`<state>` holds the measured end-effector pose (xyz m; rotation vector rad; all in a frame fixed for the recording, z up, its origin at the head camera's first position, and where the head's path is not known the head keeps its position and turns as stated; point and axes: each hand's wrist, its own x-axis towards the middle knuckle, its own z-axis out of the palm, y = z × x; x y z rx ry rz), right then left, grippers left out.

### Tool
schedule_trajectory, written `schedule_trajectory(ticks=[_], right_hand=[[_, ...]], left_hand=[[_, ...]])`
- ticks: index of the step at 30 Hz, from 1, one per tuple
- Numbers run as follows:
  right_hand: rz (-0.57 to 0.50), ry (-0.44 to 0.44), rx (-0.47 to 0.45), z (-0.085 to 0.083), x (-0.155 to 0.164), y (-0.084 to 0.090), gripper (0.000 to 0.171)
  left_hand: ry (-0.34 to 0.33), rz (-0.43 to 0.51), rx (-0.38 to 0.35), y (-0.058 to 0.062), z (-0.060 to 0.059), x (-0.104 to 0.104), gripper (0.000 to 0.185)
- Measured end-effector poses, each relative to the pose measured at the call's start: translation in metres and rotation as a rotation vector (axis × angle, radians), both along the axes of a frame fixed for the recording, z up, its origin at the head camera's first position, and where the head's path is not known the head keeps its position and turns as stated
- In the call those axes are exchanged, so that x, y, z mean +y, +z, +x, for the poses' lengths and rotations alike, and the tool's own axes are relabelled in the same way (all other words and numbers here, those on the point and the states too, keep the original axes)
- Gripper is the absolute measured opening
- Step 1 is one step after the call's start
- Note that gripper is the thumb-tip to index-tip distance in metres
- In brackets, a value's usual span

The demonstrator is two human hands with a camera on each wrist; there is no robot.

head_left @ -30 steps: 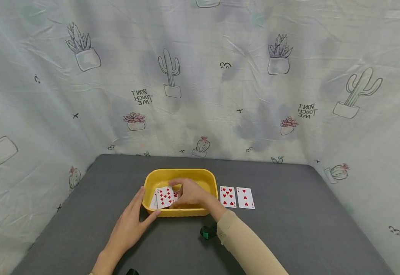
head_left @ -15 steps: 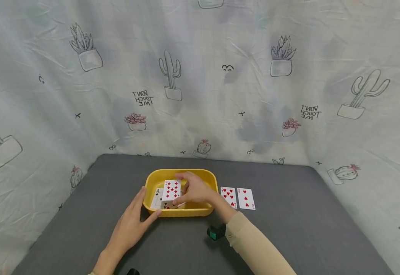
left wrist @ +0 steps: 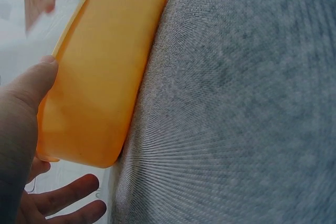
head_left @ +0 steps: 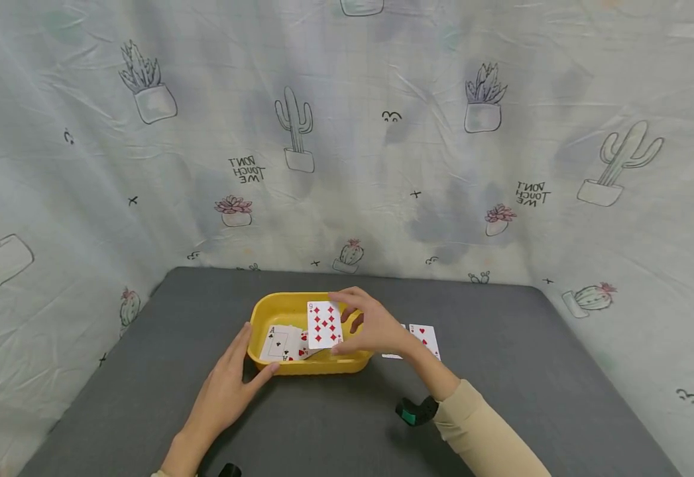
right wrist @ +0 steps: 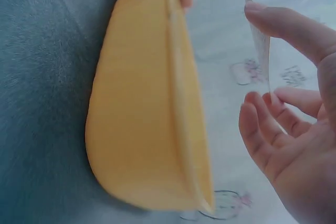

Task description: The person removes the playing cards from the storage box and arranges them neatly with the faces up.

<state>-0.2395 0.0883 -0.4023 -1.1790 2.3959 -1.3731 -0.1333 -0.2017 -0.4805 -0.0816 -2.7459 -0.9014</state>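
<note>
gray tabletop [head_left: 561, 384], pale creased backdrop [head_left: 347, 59], potted cactus drawings [head_left: 299, 159], reversed lettering [head_left: 246, 170]

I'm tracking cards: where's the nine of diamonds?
In the head view, the right hand pinches the nine above the yellow tray, right of the clubs card.

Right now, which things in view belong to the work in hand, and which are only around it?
Likely part of the work:
diamonds card in the right hand;
yellow tray, touched by the left hand;
cards in the tray;
cards beside it.

Seemingly just around:
printed curtain;
grey tabletop;
black wrist device.
</note>
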Motion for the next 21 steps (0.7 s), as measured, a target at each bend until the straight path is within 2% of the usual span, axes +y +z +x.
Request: schedule_trajectory(ticks=[6,11,15,18,21], right_hand=[[-0.043,0.048,0.030,0.022,0.056,0.002,0.090],[-0.042,0.024,-0.002,0.042,0.106,-0.001,0.088],[-0.019,0.016,-0.022,0.051,0.147,-0.012,0.088],[-0.001,-0.029,-0.025,0.051,0.176,-0.020,0.088],[0.008,-0.123,-0.058,0.047,0.201,-0.026,0.086]], left_hand=[[-0.006,0.013,0.002,-0.004,0.001,0.000,0.101],[-0.010,0.015,0.011,-0.003,0.000,-0.002,0.100],[-0.019,0.013,0.012,-0.002,-0.001,-0.002,0.100],[-0.017,0.009,0.002,-0.002,-0.001,-0.001,0.101],[-0.011,0.008,-0.007,-0.003,0.000,-0.002,0.101]])
